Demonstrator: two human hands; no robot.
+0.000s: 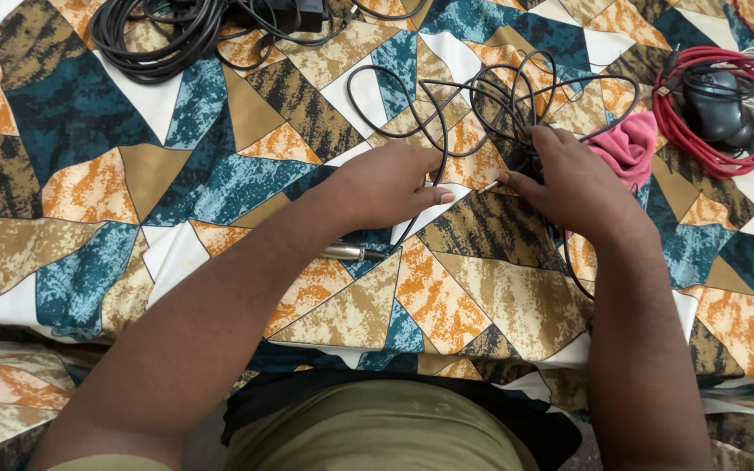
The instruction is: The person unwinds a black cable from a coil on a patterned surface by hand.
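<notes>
Head view shows your two hands meeting at the middle of the frame over a patterned cloth (89,131), both busy with a thin black cable (482,96) that loops in a loose tangle just above them. Your left hand (386,183) lies knuckles up with its fingers curled together toward the right, the cable running under or between them; whether they actually pinch it is hidden. Your right hand (573,183) rests on the bunched part of the tangle, fingers bent and closed around the strands, thumb reaching left toward a pale plug tip (489,186) that sits between the two hands. The cable's other end, a metal jack plug (353,252), lies on the cloth just below your left wrist. By the look of it you are sorting out or gathering the loops, and the next move calls for a firm hold at the bunch while the free strand is drawn clear without tightening the knot. A pink cloth (628,144) sits just right of your right hand, a red cable coil (691,144) at upper right, a thick black cable coil (159,39) at upper left.
</notes>
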